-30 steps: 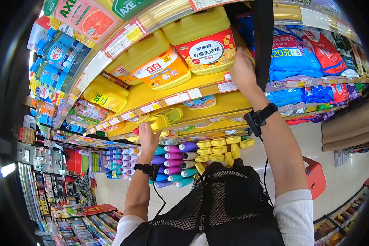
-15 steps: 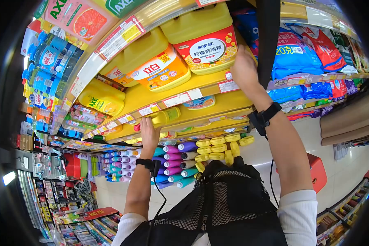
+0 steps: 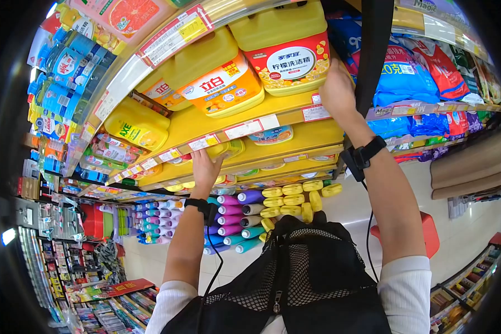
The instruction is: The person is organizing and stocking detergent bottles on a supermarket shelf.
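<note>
My left hand reaches up to the lower yellow shelf, its fingers and thumb around the near end of a yellow bottle lying on its side; part of the grip is hidden. Higher up on the right, my right hand lies with stretched fingers against the right side of a large yellow jug of dish soap with a red label. Some of its fingertips are hidden beside the jug. Another yellow jug with an orange label stands to the left of it.
A price-tag rail runs along the shelf edge. To the right, a dark upright separates the jugs from blue detergent bags. Purple and teal bottles stand in rows below, near a red stool.
My left hand and the yellow bottle have moved up and farther in behind the shelf's price rail. My right hand stays beside the jug. The view has shifted slightly.
</note>
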Demonstrator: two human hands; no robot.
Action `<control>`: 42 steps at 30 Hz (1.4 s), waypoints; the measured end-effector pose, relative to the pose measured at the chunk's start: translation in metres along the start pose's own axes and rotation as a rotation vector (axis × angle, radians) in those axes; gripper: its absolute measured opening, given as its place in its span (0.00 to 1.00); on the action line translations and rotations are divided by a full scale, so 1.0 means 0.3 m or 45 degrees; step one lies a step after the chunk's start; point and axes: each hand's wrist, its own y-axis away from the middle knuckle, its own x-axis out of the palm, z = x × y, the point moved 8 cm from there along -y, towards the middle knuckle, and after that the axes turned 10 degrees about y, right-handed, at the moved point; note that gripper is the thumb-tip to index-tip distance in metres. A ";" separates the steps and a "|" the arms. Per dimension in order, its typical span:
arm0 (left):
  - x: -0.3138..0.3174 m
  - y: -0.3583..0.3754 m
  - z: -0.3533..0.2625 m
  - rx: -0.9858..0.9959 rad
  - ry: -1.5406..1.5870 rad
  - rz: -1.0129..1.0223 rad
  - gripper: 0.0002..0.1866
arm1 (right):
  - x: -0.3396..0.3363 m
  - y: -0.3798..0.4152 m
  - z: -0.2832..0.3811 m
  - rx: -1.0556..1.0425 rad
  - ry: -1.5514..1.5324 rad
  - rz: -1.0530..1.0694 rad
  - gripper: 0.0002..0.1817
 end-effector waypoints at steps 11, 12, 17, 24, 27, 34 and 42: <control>0.120 -0.088 0.143 -0.396 -0.093 0.374 0.32 | 0.003 -0.004 0.000 0.024 0.002 0.059 0.19; 0.129 -0.093 0.148 -0.354 -0.112 0.373 0.32 | 0.004 -0.002 -0.001 0.030 -0.004 0.062 0.19; 0.175 -0.099 0.207 -0.133 -0.153 0.286 0.32 | 0.011 -0.005 -0.007 0.010 0.011 0.016 0.23; 0.176 -0.093 0.198 -0.208 -0.189 0.240 0.30 | 0.002 -0.002 0.003 0.001 0.006 0.035 0.19; 0.177 -0.084 0.185 -0.164 -0.266 0.198 0.30 | 0.007 -0.004 0.000 0.027 0.005 0.060 0.19; 0.119 -0.061 0.107 -0.100 -0.036 0.135 0.30 | 0.004 -0.003 0.004 0.036 0.019 0.087 0.18; -0.099 0.050 -0.244 0.185 0.215 0.314 0.09 | 0.005 -0.003 0.001 0.032 0.028 0.045 0.18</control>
